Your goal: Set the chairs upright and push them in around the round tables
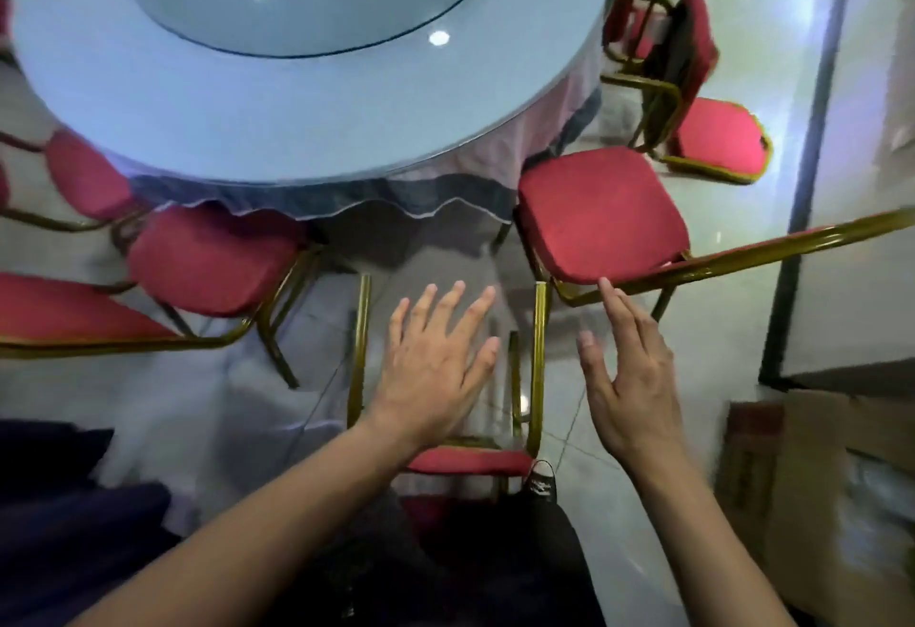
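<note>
While both our hands hang open and empty over the floor, a toppled chair (pixel 475 458) lies just below them, its gold legs pointing toward the round table (pixel 307 96) and its red seat edge near our knees. Our left hand (pixel 435 369) spreads its fingers flat between the two upturned legs; our right hand (pixel 629 379) is relaxed just beside the right-hand leg, touching nothing that we can make out. Another chair (pixel 601 215) stands to the right with its seat at the tablecloth's hem, two more (pixel 213 260) crowd the left side at angles, and a further one (pixel 713 136) lies tipped over beyond the table's right edge. By our reading, the step in hand is righting the chair at our feet: it would go best with one hand on each leg or on the frame near the seat, swinging it up evenly so the legs land together, then sliding it straight into the gap between its neighbours without snagging the cloth. A cardboard box (pixel 841 478) sits at the lower right.
</note>
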`<state>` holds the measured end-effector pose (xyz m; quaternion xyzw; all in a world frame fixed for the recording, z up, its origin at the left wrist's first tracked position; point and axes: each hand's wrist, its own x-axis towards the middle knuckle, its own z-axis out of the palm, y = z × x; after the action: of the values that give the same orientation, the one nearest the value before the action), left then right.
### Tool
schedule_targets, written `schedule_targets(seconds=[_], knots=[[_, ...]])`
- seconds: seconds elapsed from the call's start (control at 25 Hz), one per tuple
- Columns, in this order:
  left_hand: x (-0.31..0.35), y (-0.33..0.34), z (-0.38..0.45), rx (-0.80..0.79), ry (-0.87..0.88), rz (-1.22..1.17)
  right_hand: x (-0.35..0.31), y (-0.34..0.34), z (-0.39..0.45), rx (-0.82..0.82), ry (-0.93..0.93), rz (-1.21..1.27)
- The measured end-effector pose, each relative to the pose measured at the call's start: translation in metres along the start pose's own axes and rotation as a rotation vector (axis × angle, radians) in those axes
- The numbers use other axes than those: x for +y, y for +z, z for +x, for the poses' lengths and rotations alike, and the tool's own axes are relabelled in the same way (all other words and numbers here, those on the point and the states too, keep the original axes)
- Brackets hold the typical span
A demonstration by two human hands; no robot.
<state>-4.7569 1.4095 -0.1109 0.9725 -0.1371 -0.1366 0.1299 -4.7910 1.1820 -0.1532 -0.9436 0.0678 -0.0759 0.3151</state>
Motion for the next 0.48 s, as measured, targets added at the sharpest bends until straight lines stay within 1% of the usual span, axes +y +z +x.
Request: schedule_targets(seconds=[0.12, 0.24, 0.36, 0.48], knots=[[0.021, 0.005, -0.038, 0.031, -0.242, 0.046, 0.013, -0.003, 0.005, -0.153, -0.133, 0.133], [0.031, 0.01, -0.085, 0.084, -0.443, 0.003, 0.01, -0.005, -0.002, -0.266, -0.29, 0.166], [0.046, 0.026, -0.129, 0.117, -0.579, -0.048, 0.014, 0.0, -0.013, -0.367, -0.37, 0.184], [0.062, 0.048, -0.168, 0.145, -0.646, -0.088, 0.015, 0.007, -0.038, -0.461, -0.414, 0.201]])
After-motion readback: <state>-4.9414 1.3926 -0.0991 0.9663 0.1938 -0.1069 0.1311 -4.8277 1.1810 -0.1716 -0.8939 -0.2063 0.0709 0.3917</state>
